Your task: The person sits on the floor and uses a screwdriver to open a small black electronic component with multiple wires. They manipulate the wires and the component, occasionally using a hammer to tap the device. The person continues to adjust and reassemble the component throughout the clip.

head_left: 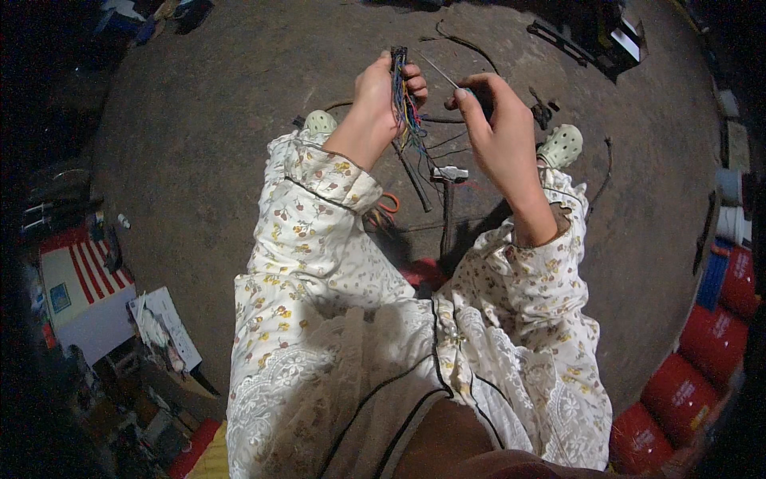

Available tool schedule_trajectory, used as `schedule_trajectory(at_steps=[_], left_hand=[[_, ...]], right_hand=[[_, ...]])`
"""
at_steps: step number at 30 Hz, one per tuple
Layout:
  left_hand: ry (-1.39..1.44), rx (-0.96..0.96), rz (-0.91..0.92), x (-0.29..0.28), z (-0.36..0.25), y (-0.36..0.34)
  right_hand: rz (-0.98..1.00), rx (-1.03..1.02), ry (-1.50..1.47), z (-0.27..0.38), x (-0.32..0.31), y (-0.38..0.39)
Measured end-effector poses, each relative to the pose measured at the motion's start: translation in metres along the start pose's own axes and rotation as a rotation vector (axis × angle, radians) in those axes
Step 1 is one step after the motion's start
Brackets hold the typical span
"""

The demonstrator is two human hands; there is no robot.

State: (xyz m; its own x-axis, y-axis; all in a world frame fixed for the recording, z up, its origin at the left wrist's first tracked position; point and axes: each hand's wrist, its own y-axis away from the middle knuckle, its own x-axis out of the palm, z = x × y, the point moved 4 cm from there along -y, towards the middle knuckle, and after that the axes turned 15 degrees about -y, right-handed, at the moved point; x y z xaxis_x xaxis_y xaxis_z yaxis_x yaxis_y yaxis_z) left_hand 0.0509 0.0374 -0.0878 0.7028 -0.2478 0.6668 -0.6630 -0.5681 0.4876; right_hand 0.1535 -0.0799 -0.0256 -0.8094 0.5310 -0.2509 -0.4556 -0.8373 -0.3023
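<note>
My left hand (pixel 372 97) is closed around a black wire connector (pixel 399 54). A bundle of thin coloured wires (pixel 408 128) hangs down from it past my palm. In my right hand (pixel 504 132) a thin-shafted metal tool (pixel 440 73), like a slim screwdriver or pick, is pinched between thumb and fingers. Its tip points up and left toward the connector, with a small gap that looks open between them. The tool's handle is mostly hidden in my fingers. Below the hands, a hammer (pixel 450 173) stands head up between my legs, and loose wires trail beside it.
Black cable pieces (pixel 471 44) lie on the floor ahead. An orange-handled tool (pixel 389 203) is near my left leg. Pale clogs (pixel 561 145) are on my feet. Red canisters (pixel 677 389) line the right, a striped box (pixel 84 279) the left, and a black frame (pixel 592 41) the far right.
</note>
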Motion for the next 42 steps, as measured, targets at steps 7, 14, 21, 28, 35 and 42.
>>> schedule_trajectory(at_steps=[7, 14, 21, 28, 35, 42], left_hand=[[-0.06, 0.033, -0.064, -0.004, 0.001, -0.004], [-0.033, 0.011, -0.056, -0.005, 0.003, -0.008], [-0.134, 0.049, -0.118, -0.002, 0.006, -0.005], [-0.498, 0.332, -0.43, 0.004, 0.003, 0.008], [-0.651, 0.523, -0.579, -0.012, 0.007, -0.003], [-0.795, 0.566, -0.573, -0.013, 0.01, -0.001]], right_hand=[[0.035, 0.0, 0.007, 0.005, 0.004, 0.001], [0.038, 0.016, 0.018, 0.005, 0.005, 0.0], [0.034, 0.051, -0.017, 0.002, 0.006, 0.0], [0.027, 0.098, -0.171, -0.014, 0.016, 0.001], [-0.006, 0.094, -0.053, -0.004, 0.031, 0.01], [-0.012, 0.004, -0.024, -0.019, 0.034, 0.015]])
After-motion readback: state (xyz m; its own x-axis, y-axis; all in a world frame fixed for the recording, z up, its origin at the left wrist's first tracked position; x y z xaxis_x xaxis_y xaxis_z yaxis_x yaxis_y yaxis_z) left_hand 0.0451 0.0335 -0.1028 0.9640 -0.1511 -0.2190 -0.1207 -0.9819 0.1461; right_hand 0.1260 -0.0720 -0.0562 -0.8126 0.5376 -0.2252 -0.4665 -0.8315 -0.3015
